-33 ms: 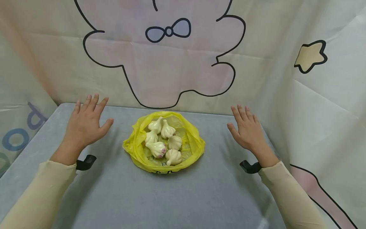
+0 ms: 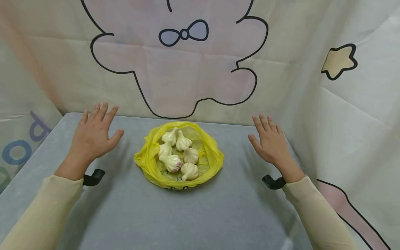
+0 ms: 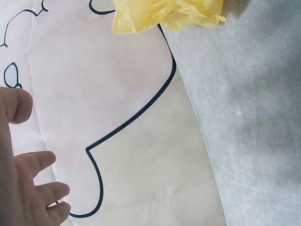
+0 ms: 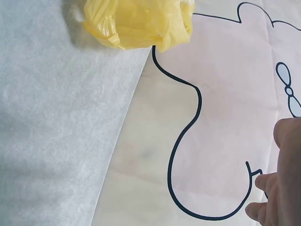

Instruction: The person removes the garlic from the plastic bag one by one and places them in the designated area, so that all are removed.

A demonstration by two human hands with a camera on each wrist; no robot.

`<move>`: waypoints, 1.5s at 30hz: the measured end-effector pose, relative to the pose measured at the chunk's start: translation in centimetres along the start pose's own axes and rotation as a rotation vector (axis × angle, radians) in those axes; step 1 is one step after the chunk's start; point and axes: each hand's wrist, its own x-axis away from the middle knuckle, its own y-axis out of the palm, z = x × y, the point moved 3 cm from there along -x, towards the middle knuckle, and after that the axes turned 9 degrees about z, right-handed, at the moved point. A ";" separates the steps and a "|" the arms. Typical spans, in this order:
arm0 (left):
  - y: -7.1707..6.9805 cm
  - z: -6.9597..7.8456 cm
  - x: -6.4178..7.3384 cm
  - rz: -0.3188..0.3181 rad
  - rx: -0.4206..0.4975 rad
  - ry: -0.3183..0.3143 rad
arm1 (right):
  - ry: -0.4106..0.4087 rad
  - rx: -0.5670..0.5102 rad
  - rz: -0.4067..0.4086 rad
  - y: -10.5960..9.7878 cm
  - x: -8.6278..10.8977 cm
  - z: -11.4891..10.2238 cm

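A yellow plastic bag stands on the grey table with its mouth rolled open. Several white garlic bulbs lie inside it, one tinged purple at its base. To the left of the bag, my left hand hovers over the table, fingers straight and thumb spread, holding nothing. My right hand is held up on the other side, its fingers extended and apart from the bag. Both wrist views show the bag's outer side near the top edge, with the garlic hidden.
The grey table ends at a cloth backdrop printed with a pink figure and a bow. More cloth hangs along the left and right sides. A black strap sits at the left wrist, and another black strap at the right.
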 end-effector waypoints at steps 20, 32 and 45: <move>-0.8 0.1 0.0 0.040 -0.030 0.005 | -0.020 0.035 0.008 -1.0 -0.4 -0.4; -1.1 1.8 0.7 0.074 0.234 0.003 | -0.155 -0.093 0.133 -1.9 -0.7 -4.3; 2.7 3.7 2.0 -0.084 0.493 -0.001 | -0.207 -0.437 0.227 -0.8 -1.3 -8.4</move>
